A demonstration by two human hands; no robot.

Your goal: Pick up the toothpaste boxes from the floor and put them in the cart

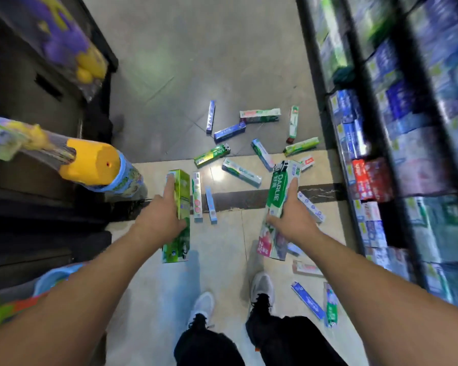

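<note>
Above the floor (222, 62), my left hand (160, 217) grips a lime-green box (181, 196), fingers curled round it. My right hand (292, 216) clutches a Darlie box (280, 188), perhaps with another under it. More boxes (241, 172) lie scattered on the floor ahead, up to the shelf (381, 143) at its right edge.
</note>
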